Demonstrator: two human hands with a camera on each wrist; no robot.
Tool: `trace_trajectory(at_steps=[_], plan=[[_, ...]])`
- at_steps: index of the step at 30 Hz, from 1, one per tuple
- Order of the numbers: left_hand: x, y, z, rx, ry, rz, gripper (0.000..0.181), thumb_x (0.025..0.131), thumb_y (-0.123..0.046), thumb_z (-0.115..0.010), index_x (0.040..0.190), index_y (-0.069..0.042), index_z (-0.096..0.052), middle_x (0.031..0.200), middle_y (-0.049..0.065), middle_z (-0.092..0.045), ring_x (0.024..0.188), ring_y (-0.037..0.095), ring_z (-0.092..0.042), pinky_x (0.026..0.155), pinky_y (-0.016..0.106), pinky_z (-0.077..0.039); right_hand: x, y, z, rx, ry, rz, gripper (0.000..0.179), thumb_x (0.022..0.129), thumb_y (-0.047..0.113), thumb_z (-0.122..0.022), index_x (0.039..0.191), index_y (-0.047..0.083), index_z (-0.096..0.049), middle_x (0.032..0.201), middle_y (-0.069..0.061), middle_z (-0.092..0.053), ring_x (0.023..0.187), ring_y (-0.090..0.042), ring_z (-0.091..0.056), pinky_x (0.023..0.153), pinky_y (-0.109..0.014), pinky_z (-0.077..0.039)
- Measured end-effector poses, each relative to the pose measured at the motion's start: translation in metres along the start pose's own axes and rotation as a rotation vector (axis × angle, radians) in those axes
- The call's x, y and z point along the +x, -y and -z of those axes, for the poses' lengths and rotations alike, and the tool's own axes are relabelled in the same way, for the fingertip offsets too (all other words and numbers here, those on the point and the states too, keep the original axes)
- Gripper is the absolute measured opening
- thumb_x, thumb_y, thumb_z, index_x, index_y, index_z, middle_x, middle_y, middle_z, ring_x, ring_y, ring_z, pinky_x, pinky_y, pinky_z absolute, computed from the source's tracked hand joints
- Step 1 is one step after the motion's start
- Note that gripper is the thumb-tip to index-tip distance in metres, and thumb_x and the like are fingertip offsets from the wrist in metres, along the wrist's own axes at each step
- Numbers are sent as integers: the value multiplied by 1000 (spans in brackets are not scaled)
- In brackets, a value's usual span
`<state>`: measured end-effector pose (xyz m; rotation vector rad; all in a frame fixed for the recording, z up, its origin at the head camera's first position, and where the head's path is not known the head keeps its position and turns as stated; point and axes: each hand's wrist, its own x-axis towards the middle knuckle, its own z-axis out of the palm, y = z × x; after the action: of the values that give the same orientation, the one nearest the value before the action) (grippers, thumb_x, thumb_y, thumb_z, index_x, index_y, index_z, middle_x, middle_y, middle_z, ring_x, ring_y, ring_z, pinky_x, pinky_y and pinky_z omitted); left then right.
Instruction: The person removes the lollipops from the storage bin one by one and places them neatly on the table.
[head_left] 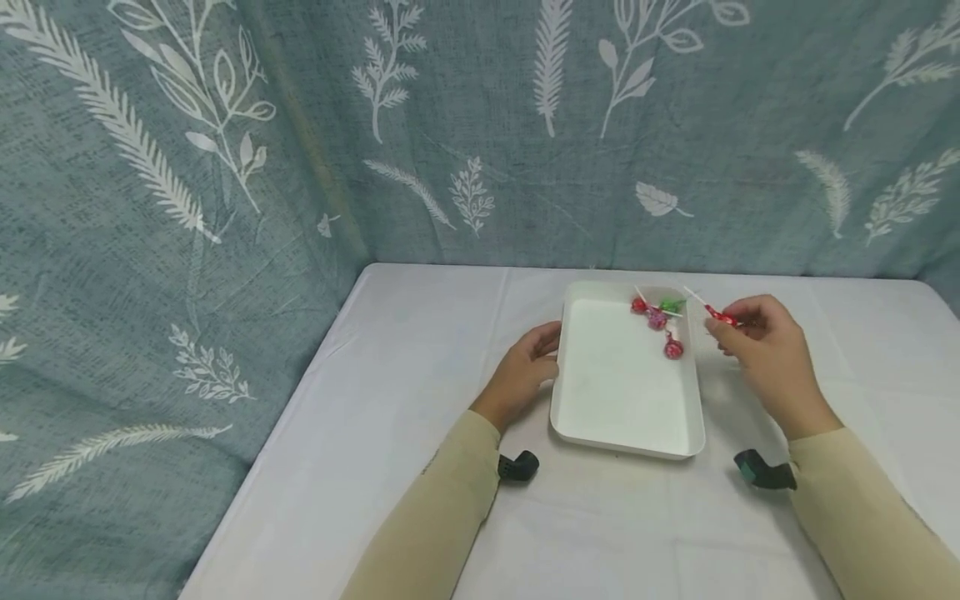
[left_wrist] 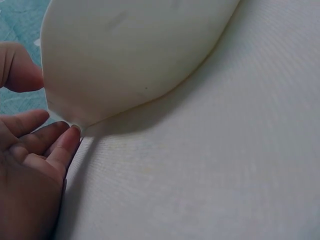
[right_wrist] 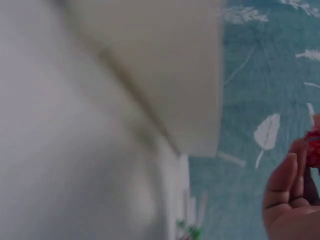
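Observation:
A white rectangular tray (head_left: 626, 375) lies on the table with several wrapped lollipops near its far right corner. Among them are a red lollipop (head_left: 639, 306), a purple-pink one (head_left: 657, 319), a green one (head_left: 670, 306) and a dark pink one (head_left: 673, 347). My left hand (head_left: 522, 371) rests against the tray's left side, its fingertips touching the outer wall (left_wrist: 115, 60). Just beyond the right rim, my right hand (head_left: 772, 354) pinches a red-wrapped lollipop (head_left: 722, 316), its white stick pointing up toward the tray. In the right wrist view, only part of its red wrapper (right_wrist: 313, 149) shows.
A white cloth (head_left: 420, 375) covers the table. Behind and to the left hangs a blue-green curtain (head_left: 465, 108) with white leaf prints. Dark wrist devices (head_left: 519, 466) stick out beside both sleeves, near the tray's front.

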<state>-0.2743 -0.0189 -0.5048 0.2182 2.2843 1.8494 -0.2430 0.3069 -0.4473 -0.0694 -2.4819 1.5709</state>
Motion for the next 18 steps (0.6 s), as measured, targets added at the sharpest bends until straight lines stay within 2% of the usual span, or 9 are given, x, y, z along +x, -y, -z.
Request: trace_trajectory(at_steps=[3, 6, 9, 13, 18], plan=[[2, 0, 0, 0, -4, -10, 76, 88, -6, -59, 163, -12, -50, 154, 1, -61, 133, 18, -63, 116, 40, -48, -11, -15, 4, 42, -86, 26, 24, 106, 18, -71, 121, 4, -58, 114, -4, -60, 89, -5, -65, 72, -11, -55], [1, 1, 0, -10, -5, -17, 76, 87, -6, -59, 163, -11, -50, 154, 2, -60, 133, 19, -63, 116, 40, -48, -20, -31, 4, 74, -121, 34, 22, 105, 10, -71, 120, 1, -59, 113, 0, -60, 88, -1, -66, 71, -10, -55], [0, 1, -2, -34, 5, -5, 76, 88, -5, -59, 163, -11, -50, 154, 1, -60, 133, 19, -63, 116, 40, -47, -25, -45, 8, 44, -114, 0, 26, 107, 14, -70, 125, -1, -58, 113, -1, -61, 88, -2, -63, 69, -10, -53], [-2, 2, -1, -44, 15, 14, 75, 89, -7, -59, 163, -14, -50, 153, -2, -61, 133, 17, -62, 117, 40, -47, -25, -55, 15, 9, -118, -85, 23, 108, 19, -68, 127, 6, -62, 107, 0, -63, 86, -5, -61, 66, -11, -51], [-3, 3, 1, -29, 7, 11, 75, 89, -9, -58, 164, -15, -50, 153, -6, -61, 132, 11, -62, 116, 38, -47, -22, -56, 23, 61, -174, -133, 16, 107, 18, -69, 122, 15, -68, 96, 5, -65, 79, -4, -65, 65, -10, -52]])
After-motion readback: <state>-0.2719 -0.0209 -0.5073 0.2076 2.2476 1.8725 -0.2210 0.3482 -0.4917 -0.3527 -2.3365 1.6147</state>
